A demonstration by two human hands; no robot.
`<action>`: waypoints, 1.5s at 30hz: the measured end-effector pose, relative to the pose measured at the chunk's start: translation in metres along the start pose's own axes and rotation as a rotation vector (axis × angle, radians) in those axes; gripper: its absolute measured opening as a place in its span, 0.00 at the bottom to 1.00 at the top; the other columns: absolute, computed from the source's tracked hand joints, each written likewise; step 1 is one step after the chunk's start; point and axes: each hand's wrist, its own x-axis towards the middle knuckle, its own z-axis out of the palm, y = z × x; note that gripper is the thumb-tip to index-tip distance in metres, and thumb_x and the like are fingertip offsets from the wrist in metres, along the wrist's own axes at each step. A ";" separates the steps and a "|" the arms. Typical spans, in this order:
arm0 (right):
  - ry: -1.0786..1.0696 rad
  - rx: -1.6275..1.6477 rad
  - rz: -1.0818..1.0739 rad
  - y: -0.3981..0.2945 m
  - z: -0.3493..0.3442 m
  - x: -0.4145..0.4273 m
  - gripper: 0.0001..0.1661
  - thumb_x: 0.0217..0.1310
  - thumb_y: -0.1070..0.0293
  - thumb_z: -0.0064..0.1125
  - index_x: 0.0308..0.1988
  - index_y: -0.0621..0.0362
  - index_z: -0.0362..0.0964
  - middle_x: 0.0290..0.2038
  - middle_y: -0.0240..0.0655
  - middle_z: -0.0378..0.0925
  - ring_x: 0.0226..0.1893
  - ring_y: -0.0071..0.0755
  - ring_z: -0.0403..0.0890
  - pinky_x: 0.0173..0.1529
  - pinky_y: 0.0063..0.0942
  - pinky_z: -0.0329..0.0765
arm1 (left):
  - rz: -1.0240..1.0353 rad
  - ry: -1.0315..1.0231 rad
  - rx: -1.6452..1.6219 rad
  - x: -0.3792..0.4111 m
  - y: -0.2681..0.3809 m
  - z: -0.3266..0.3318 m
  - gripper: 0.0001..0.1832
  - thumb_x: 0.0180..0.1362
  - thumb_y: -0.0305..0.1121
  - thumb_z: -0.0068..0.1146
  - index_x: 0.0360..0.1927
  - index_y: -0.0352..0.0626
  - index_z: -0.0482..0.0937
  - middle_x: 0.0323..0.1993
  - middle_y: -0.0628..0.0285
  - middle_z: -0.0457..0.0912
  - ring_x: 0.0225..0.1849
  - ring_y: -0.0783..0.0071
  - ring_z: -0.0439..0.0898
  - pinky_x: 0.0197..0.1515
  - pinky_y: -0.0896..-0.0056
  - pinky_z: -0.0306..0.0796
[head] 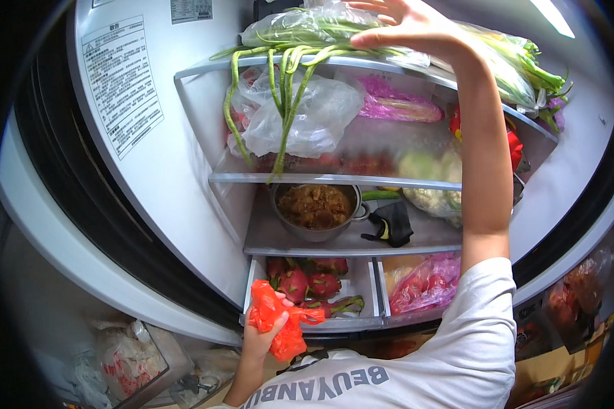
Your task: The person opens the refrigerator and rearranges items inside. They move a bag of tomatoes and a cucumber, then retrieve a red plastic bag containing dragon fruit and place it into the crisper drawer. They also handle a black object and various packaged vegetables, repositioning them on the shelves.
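In my left hand [264,330] is a crumpled red plastic bag [278,319], held in front of an open refrigerator drawer [357,308] with several dragon fruits [292,284]. My right arm reaches up to the top shelf. There my right hand [396,25] has its fingers apart and seems to hold nothing. Beside it lie leafy green vegetables in clear plastic bags [312,28]; I cannot tell whether the hand touches them. Long yardlong beans [288,92] droop over the shelf's front edge, past a white plastic bag [307,115] one level down.
A pot of brown food [315,207] stands on the lower shelf beside a black bag [394,225]. Cauliflower [435,202] sits further right. The right drawer holds a pink plastic bag [424,283]. A door bin [166,358] with bagged items juts out at lower left.
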 end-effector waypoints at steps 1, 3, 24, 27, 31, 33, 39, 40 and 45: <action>-0.018 -0.164 0.034 -0.007 0.003 0.000 0.46 0.51 0.45 0.71 0.64 0.52 0.64 0.65 0.45 0.66 0.66 0.43 0.65 0.69 0.38 0.62 | -0.025 0.017 -0.009 0.002 0.001 -0.001 0.22 0.55 0.16 0.59 0.54 0.36 0.71 0.46 0.57 0.79 0.51 0.69 0.79 0.56 0.64 0.73; 0.053 -0.492 0.129 -0.048 0.027 -0.003 0.28 0.50 0.51 0.73 0.51 0.46 0.79 0.59 0.40 0.74 0.60 0.42 0.72 0.66 0.40 0.67 | -0.084 0.046 -0.031 0.003 0.002 -0.002 0.22 0.55 0.16 0.58 0.54 0.35 0.71 0.46 0.57 0.79 0.51 0.68 0.79 0.57 0.63 0.73; 0.298 -0.838 0.425 0.019 0.115 0.121 0.19 0.57 0.53 0.62 0.40 0.56 0.84 0.40 0.43 0.85 0.43 0.40 0.86 0.45 0.38 0.80 | -0.044 -0.041 -0.063 0.001 0.011 0.006 0.21 0.56 0.16 0.56 0.54 0.34 0.70 0.45 0.54 0.79 0.51 0.67 0.77 0.59 0.62 0.70; 0.603 -0.693 -0.010 -0.023 0.149 0.071 0.09 0.50 0.61 0.65 0.33 0.52 0.81 0.24 0.40 0.80 0.26 0.46 0.83 0.31 0.38 0.79 | -0.021 0.022 -0.083 -0.007 0.011 -0.007 0.21 0.56 0.16 0.55 0.55 0.35 0.70 0.46 0.54 0.78 0.50 0.66 0.77 0.60 0.61 0.69; 0.795 -0.793 -0.730 -0.012 0.186 -0.013 0.16 0.43 0.57 0.64 0.19 0.45 0.61 0.15 0.21 0.62 0.18 0.26 0.72 0.22 0.25 0.68 | -0.087 0.070 -0.054 -0.008 0.006 -0.013 0.22 0.57 0.15 0.53 0.57 0.35 0.68 0.46 0.54 0.77 0.51 0.65 0.77 0.61 0.59 0.69; 0.704 -0.811 -0.414 0.024 0.199 -0.029 0.16 0.44 0.55 0.65 0.31 0.46 0.67 0.29 0.27 0.71 0.32 0.30 0.77 0.46 0.36 0.72 | -0.082 0.141 -0.071 -0.012 0.003 -0.015 0.22 0.59 0.15 0.52 0.57 0.35 0.67 0.46 0.53 0.77 0.51 0.64 0.77 0.61 0.58 0.69; 0.672 -0.528 0.499 0.064 0.235 0.000 0.51 0.56 0.46 0.63 0.71 0.50 0.49 0.70 0.62 0.45 0.72 0.70 0.41 0.71 0.61 0.49 | -0.136 0.164 -0.022 -0.011 0.004 0.000 0.21 0.60 0.16 0.51 0.57 0.34 0.67 0.46 0.52 0.77 0.51 0.65 0.77 0.60 0.59 0.69; 0.690 -0.523 0.482 0.063 0.236 0.001 0.51 0.56 0.46 0.63 0.71 0.52 0.50 0.70 0.61 0.45 0.71 0.72 0.41 0.71 0.62 0.48 | -0.153 0.157 -0.031 -0.007 0.004 0.010 0.21 0.59 0.16 0.51 0.57 0.34 0.67 0.46 0.52 0.77 0.51 0.65 0.77 0.60 0.59 0.69; 0.379 -0.213 0.252 0.044 0.197 -0.024 0.37 0.59 0.56 0.58 0.65 0.55 0.63 0.67 0.62 0.55 0.71 0.65 0.50 0.72 0.50 0.54 | -0.131 0.029 -0.006 -0.005 -0.005 0.019 0.21 0.58 0.15 0.52 0.56 0.34 0.68 0.46 0.52 0.78 0.50 0.65 0.78 0.59 0.61 0.70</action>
